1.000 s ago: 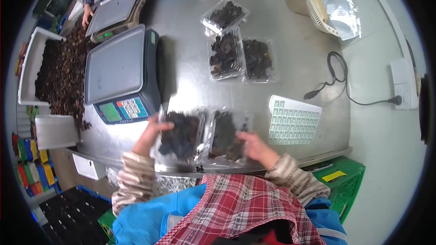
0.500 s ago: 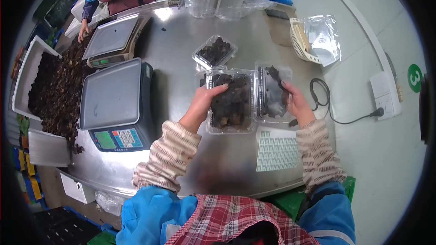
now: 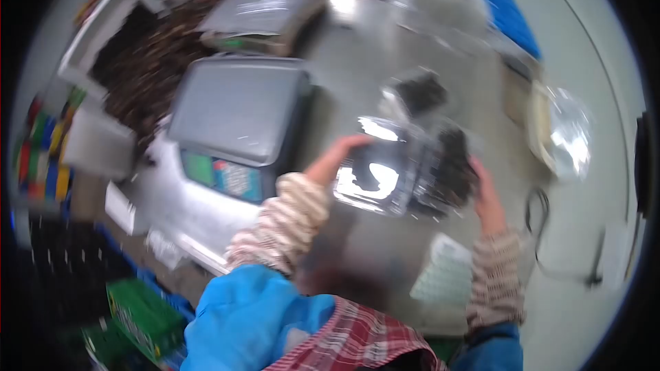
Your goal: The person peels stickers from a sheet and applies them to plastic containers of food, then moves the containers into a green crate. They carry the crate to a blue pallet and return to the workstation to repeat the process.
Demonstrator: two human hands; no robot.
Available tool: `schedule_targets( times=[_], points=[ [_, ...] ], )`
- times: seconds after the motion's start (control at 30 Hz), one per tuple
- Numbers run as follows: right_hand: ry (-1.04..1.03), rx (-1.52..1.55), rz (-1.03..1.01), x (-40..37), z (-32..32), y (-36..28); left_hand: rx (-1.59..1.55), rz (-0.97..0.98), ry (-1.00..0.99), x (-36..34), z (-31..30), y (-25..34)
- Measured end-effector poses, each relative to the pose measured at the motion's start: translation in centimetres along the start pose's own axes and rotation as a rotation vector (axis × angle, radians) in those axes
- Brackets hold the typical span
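My left hand [image 3: 338, 156] grips the left edge of a clear plastic box [image 3: 375, 177], whose lid shows bright glare. Against its right side is another clear box with dark pieces [image 3: 450, 168], and my right hand [image 3: 485, 192] holds that one by its right edge. Behind them a third box of dark pieces [image 3: 421, 93] rests on the metal table. A sheet of labels [image 3: 443, 271] lies in front of my right hand. The view is smeared by motion.
Left of my hands stands a scale [image 3: 237, 110], with a second scale [image 3: 265, 17] behind it. Dark loose pieces [image 3: 151, 62] spill from a white tub [image 3: 82, 51]. Stacked clear boxes [image 3: 440, 0], a basket [image 3: 543, 130] and a cable [image 3: 540, 233] are farther off. A co-worker's hand shows at top left.
The whole view has swung, so the table and scales appear shifted and tilted. Strong glare now covers the left box, where dark pieces showed before. Both hands still hold the boxes.
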State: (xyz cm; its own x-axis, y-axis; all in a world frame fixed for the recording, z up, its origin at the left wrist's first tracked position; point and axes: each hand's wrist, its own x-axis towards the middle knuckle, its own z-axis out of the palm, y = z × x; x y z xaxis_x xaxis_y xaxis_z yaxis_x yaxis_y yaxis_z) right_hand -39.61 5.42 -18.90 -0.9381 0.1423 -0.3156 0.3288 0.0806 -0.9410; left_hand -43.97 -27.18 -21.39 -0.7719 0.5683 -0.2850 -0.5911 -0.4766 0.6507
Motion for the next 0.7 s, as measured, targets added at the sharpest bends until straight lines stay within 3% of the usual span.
schedule_targets(
  times=[0.03, 0.1, 0.13, 0.17, 0.2, 0.27, 0.37, 0.4, 0.57, 0.63, 0.7],
  points=[
    [-0.054, -0.134, -0.094, -1.5, -0.9, 0.2, -0.03, 0.017, 0.055, -0.5, 0.9, -0.7],
    [-0.099, 0.238, 0.105, -0.6, -4.0, 1.9, -0.113, 0.059, 0.096, 2.1, -3.0, -5.8],
    [-0.066, 0.233, 0.051, 0.1, -5.6, 3.6, -0.1, 0.068, 0.154, 0.6, -1.1, -4.2],
    [-0.036, 0.294, 0.088, -2.5, -6.2, 2.3, -0.124, 0.178, 0.041, 1.3, -1.0, -6.1],
    [-0.159, 0.478, 0.157, -3.3, -6.6, 2.3, -0.187, -0.058, 0.078, -1.1, 2.3, -3.8],
    [0.061, 0.589, 0.259, -4.5, -4.6, 1.8, -0.136, 0.025, 0.055, -2.0, 4.2, -3.8],
    [-0.014, 0.572, 0.222, -6.4, -3.1, 1.7, -0.006, 0.058, 0.06, -3.1, 5.5, -3.8],
    [-0.113, 0.642, 0.239, -6.6, -3.4, 2.9, -0.029, 0.08, 0.074, -3.8, 5.3, -4.1],
    [-0.221, 0.539, 0.302, -9.4, -3.4, 4.1, -0.04, 0.077, 0.167, -9.2, 4.4, -5.8],
    [-0.09, 0.519, 0.272, -11.3, -2.3, 4.9, -0.242, -0.042, 0.101, -12.2, 4.3, -5.7],
    [0.142, 0.375, 0.069, -12.2, -2.6, 7.3, -0.315, -0.119, 0.07, -14.0, 4.2, -6.4]
  ],
)
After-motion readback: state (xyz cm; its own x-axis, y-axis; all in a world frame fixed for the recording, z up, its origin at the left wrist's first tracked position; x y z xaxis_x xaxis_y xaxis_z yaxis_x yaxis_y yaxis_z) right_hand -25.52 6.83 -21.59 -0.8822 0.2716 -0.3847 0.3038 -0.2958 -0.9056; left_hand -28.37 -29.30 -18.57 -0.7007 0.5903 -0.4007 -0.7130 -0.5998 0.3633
